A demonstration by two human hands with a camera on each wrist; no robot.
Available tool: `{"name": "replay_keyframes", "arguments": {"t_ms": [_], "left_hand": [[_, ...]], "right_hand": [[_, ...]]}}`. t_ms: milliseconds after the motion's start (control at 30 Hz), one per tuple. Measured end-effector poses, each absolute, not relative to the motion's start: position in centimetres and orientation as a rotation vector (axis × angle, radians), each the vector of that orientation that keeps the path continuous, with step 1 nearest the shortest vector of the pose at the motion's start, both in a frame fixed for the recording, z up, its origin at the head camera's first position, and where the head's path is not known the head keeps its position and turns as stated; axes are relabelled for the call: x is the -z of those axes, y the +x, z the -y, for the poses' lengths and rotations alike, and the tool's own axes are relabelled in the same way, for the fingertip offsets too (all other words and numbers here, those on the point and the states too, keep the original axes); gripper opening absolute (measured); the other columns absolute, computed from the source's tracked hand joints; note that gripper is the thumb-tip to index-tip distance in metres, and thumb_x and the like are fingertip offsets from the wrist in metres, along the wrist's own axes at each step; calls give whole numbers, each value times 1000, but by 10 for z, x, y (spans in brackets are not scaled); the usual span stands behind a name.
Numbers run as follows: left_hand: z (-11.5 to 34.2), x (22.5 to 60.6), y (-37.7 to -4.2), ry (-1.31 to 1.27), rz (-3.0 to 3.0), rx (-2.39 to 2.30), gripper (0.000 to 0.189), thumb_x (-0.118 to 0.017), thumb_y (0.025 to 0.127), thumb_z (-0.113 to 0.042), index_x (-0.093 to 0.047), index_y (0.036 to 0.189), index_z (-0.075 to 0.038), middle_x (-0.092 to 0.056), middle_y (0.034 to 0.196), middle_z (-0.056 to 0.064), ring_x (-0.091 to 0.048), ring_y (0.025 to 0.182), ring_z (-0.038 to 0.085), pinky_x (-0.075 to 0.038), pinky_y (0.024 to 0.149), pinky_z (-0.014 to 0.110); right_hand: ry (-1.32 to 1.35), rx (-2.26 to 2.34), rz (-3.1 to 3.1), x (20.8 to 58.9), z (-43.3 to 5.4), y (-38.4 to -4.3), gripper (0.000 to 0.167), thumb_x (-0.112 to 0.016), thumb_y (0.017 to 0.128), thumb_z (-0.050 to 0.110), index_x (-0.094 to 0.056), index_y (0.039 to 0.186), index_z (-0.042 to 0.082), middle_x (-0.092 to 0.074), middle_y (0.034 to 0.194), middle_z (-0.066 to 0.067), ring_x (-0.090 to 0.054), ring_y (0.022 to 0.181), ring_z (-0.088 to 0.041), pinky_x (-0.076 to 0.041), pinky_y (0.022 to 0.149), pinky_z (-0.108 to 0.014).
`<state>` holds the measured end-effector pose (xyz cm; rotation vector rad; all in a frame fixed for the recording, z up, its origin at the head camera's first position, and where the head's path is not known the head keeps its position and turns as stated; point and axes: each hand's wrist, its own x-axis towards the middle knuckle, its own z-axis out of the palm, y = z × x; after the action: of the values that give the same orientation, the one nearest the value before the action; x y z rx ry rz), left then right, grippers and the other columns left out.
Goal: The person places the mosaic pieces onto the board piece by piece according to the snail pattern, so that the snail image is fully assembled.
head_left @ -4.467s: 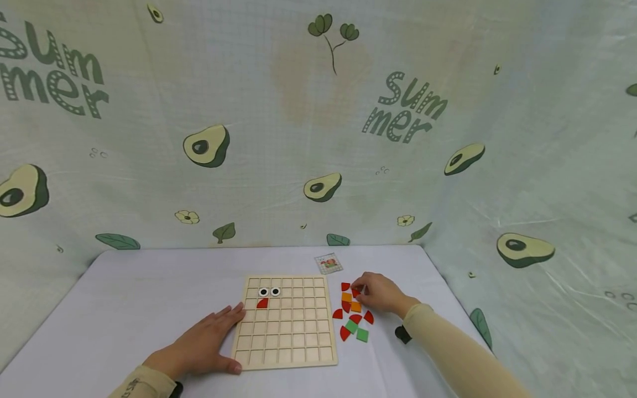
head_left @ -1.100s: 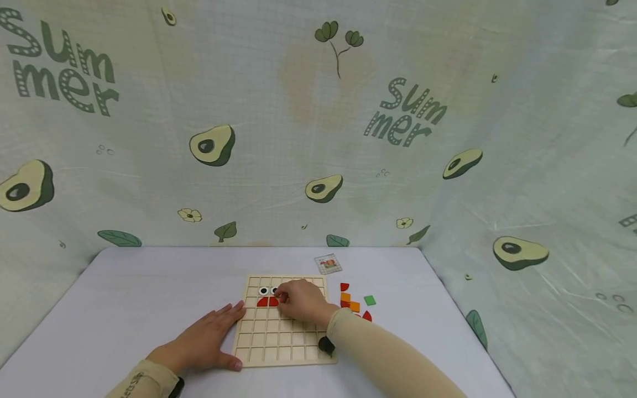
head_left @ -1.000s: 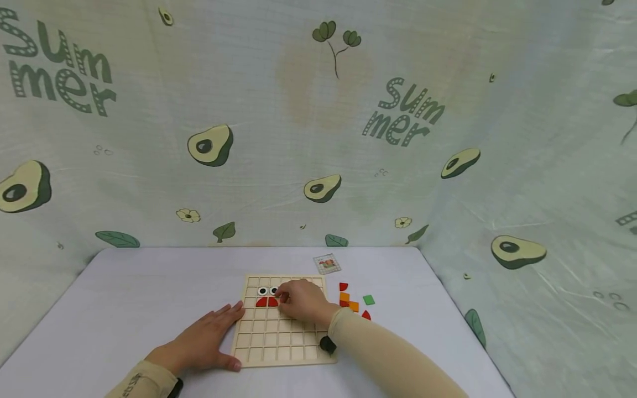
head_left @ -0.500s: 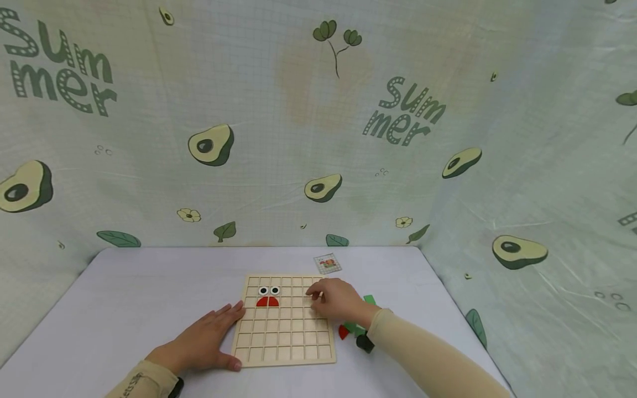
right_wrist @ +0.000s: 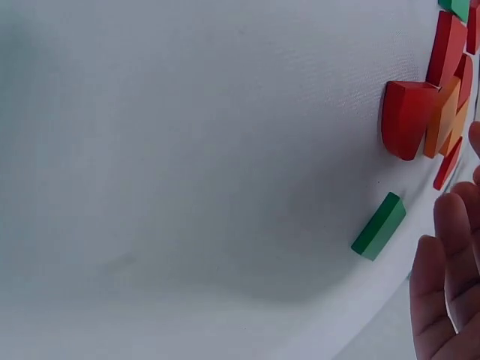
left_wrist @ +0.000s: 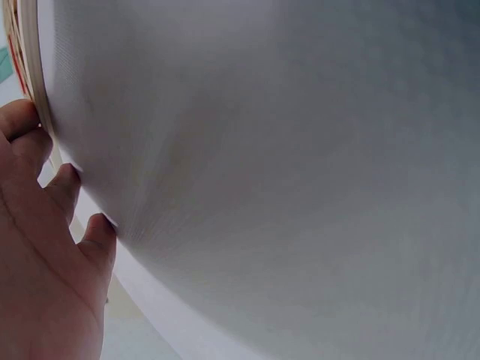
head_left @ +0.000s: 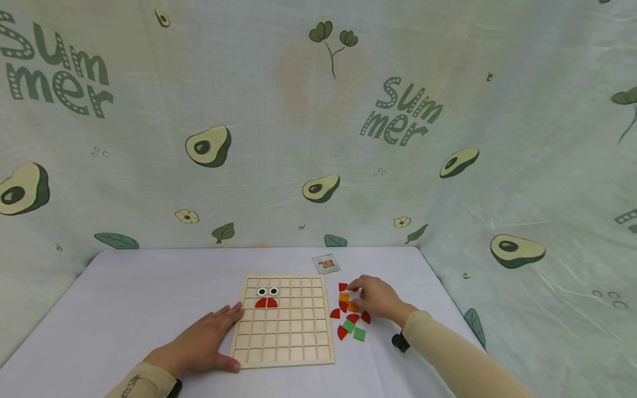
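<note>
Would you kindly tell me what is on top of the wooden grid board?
On the wooden grid board sit two eye tiles, with two red pieces in the next row nearer the person. The left hand covers a little of the left edge, hiding what's there.

the backdrop (head_left: 269, 83) reads "summer" twice; lettering (head_left: 131, 386) on the left sleeve (head_left: 153, 377) is unclear.

Flat between left hand (head_left: 203, 341) and right hand (head_left: 381, 297), the gridded board (head_left: 283, 326) leaves air to cross. Loose tiles (head_left: 359, 334) beside and under the right hand obstruct a low slide. Outside the left hand bare worktop (head_left: 139, 293) stretches; ahead of both a curtain (head_left: 264, 188) rises.
</note>
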<state>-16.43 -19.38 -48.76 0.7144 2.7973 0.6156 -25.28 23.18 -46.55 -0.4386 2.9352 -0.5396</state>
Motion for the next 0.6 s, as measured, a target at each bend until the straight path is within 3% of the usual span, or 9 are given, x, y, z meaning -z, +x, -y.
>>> {"name": "replay_keyframes", "arguments": {"t_ms": [367, 600], "left_hand": [[195, 487, -163, 696, -2790, -624, 121, -77, 60, -73, -41, 149, 0, -32, 159, 14, -31, 142, 42, -25, 113, 63], [194, 487, -164, 699, -2798, -618, 121, -77, 60, -75, -41, 149, 0, -32, 159, 14, -31, 142, 41, -25, 114, 62]], "right_hand": [[-523, 532, -2945, 471, -223, -271, 30, -71, 92, 12, -71, 121, 19, -64, 111, 6, -55, 89, -13, -54, 83, -32], [-627, 404, -2907, 471, -219, -278, 25, -67, 92, 7, -75, 114, 18, -63, 104, 7, -54, 86, -12, -55, 86, -33]]}}
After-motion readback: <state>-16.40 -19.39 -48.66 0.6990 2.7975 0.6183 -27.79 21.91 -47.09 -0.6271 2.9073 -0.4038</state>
